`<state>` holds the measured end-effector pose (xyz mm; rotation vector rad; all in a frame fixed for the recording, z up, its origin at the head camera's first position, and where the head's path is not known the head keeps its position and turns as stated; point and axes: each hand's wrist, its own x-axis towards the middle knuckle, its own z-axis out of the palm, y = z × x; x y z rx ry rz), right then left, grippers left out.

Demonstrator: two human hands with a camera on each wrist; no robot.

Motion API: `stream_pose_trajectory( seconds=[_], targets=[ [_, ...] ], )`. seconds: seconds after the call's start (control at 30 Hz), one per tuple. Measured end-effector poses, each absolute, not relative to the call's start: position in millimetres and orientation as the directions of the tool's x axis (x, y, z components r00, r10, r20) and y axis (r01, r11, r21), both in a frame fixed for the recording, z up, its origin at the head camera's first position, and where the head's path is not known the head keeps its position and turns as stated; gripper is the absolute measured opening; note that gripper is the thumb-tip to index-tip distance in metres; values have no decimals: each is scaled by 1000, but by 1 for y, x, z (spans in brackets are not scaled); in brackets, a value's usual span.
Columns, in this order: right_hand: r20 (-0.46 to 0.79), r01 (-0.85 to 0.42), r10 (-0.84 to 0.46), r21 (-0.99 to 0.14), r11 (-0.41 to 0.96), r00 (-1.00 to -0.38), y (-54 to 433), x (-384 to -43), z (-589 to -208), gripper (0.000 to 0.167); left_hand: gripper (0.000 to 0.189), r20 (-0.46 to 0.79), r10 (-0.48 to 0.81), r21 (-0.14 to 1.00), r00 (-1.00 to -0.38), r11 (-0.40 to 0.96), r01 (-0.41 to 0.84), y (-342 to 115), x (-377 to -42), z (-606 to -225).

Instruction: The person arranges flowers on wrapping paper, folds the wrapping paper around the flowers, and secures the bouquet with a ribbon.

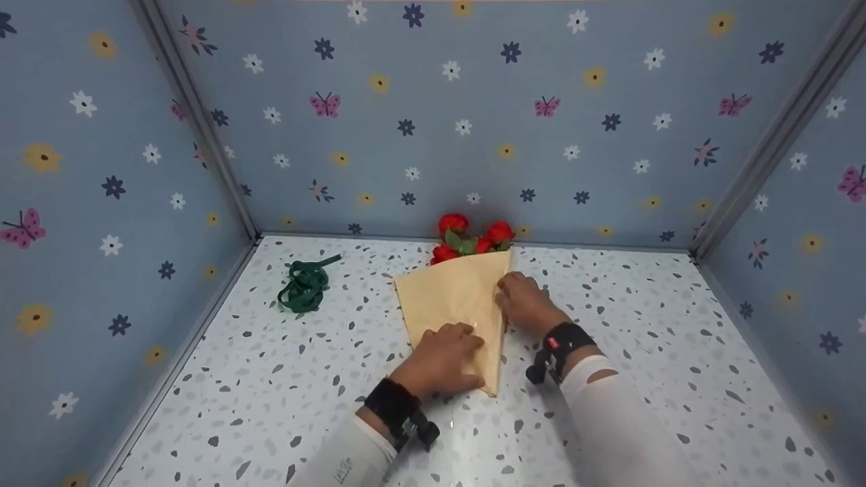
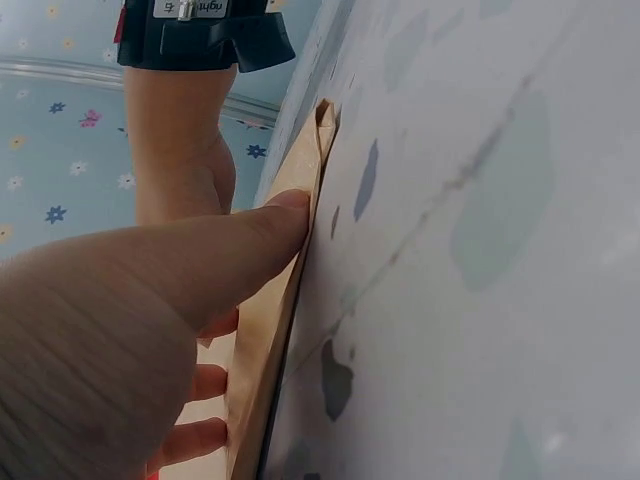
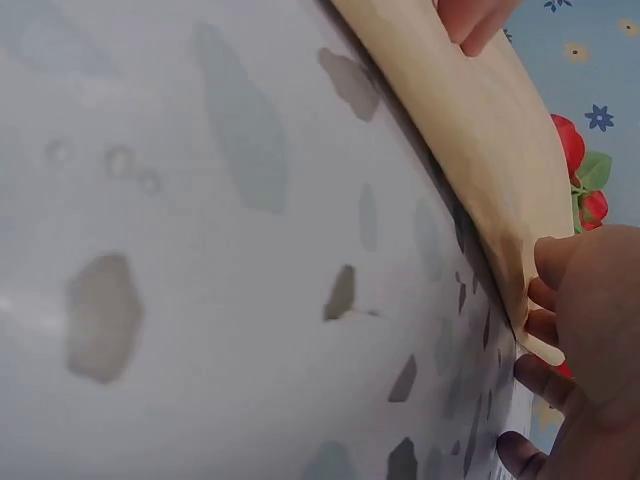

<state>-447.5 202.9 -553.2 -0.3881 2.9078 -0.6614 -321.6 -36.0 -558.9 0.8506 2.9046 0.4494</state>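
A cone of tan wrapping paper (image 1: 453,294) lies on the speckled white table (image 1: 643,325), with red roses (image 1: 473,237) sticking out of its far end. My left hand (image 1: 446,345) presses flat on the narrow near part of the paper. In the left wrist view its thumb (image 2: 250,240) lies straight against the paper's edge (image 2: 275,310). My right hand (image 1: 521,301) is at the cone's right edge. There its fingers (image 3: 540,325) curl round the paper's rim (image 3: 480,120), with the roses (image 3: 572,150) just beyond.
A loose dark green ribbon (image 1: 303,285) lies on the table to the left of the bouquet. Blue walls printed with flowers and butterflies (image 1: 473,122) close in the table at the back and on both sides.
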Motion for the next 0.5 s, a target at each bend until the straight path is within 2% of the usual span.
stream_pose_trajectory(
  seconds=[0.1, 0.27, 0.5],
  targets=[
    [-97, -205, -269, -425, 882, -958, 205, -453, -548, 44, 74, 10, 545, 293, -838, 800, 524, -34, -322, -558],
    [-150, -189, -263, -383, 904, -953, 208, -462, -542, 57, 75, 14, 552, 291, -834, 796, 532, -33, -324, -559],
    [-192, -197, -277, -351, 915, -942, 211, -471, -552, 72, 75, 10, 536, 303, -844, 803, 513, -36, -325, -562]
  ],
)
